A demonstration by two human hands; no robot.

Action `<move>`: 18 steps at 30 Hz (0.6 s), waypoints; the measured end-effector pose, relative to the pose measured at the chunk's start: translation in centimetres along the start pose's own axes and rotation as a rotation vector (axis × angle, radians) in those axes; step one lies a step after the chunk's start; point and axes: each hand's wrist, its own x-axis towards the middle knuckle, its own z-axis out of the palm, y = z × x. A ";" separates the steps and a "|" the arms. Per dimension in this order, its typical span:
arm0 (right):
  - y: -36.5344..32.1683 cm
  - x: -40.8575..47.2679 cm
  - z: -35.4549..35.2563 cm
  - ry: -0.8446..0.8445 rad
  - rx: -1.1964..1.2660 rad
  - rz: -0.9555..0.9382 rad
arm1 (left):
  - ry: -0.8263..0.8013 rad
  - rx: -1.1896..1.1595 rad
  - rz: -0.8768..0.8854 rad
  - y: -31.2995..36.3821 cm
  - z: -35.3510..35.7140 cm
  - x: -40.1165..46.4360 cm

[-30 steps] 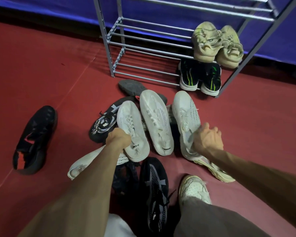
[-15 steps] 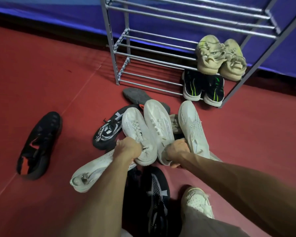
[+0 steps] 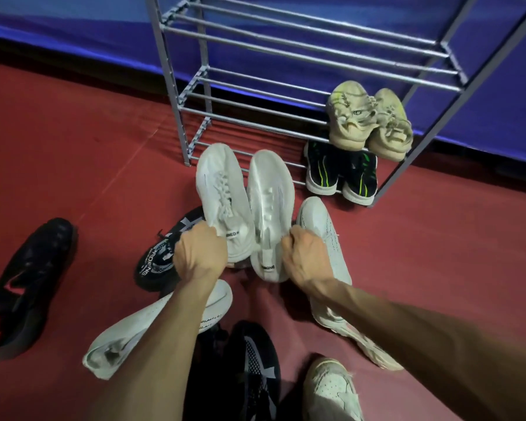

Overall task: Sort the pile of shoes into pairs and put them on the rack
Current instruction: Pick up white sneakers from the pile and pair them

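Note:
My left hand (image 3: 199, 255) grips the heel of a white sneaker (image 3: 223, 196), and my right hand (image 3: 305, 256) grips the heel of its matching white sneaker (image 3: 269, 208). Both are lifted side by side, toes pointing at the grey metal rack (image 3: 286, 53). The rack's lower right holds a beige pair (image 3: 368, 120) above a black pair with green stripes (image 3: 340, 174). Loose on the floor lie a white shoe (image 3: 325, 235) by my right hand, another white shoe (image 3: 152, 326) under my left arm, and a black shoe with white lettering (image 3: 157, 259).
A black and red shoe (image 3: 22, 284) lies apart at the left on the red floor. A black patterned shoe (image 3: 252, 369) and a worn white sneaker (image 3: 331, 390) sit near the bottom edge. A blue wall runs behind the rack.
My right hand moved left from the outer white shoe and took the middle white sneaker. Both hands lifted the matching pair off the pile and carried it toward the rack.

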 end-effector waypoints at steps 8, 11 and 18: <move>0.9 9.7 -5.0 -0.308 -0.258 0.029 | 0.005 0.063 0.036 5.0 0.9 4.9; 1.4 13.1 -5.0 -0.409 -0.414 -0.018 | -0.023 0.124 0.004 6.1 2.0 8.2; 4.5 22.2 -4.5 -0.371 -0.053 0.211 | -0.054 0.156 0.014 10.3 4.9 15.6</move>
